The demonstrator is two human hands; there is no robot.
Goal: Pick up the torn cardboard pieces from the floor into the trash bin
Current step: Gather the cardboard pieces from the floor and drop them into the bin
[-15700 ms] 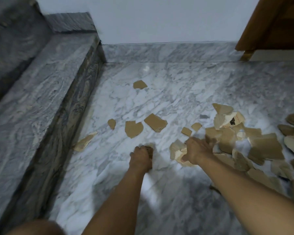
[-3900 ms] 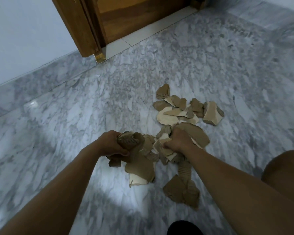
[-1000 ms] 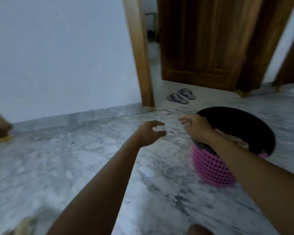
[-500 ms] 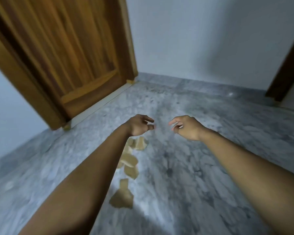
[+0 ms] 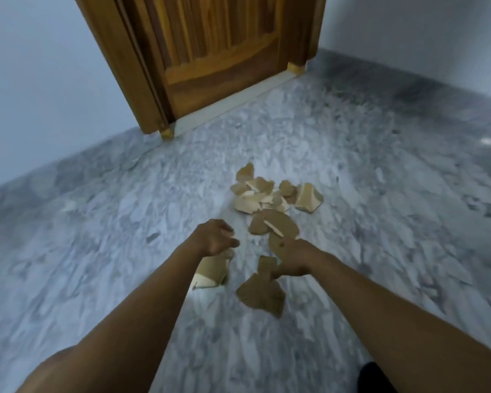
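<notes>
Several torn brown cardboard pieces lie on the grey marble floor: a heap (image 5: 270, 195) farther off, a large rounded piece (image 5: 274, 224), a pale-edged piece (image 5: 211, 272) and a dark flat piece (image 5: 261, 293) nearer to me. My left hand (image 5: 214, 236) hovers just above the pale-edged piece, fingers loosely curled, holding nothing. My right hand (image 5: 292, 259) is down among the pieces, its curled fingers against a narrow piece (image 5: 267, 263). Blur hides whether it grips that piece. The trash bin is out of view.
A shut wooden door (image 5: 221, 52) in its frame stands behind the heap, with pale walls on both sides. Marble floor (image 5: 97, 251) spreads around the pieces. A dark object (image 5: 374, 378) shows at the bottom right edge.
Since half a second ago my view has swung down onto the cardboard heap. Both empty hands have dropped from mid-air to the nearest pieces.
</notes>
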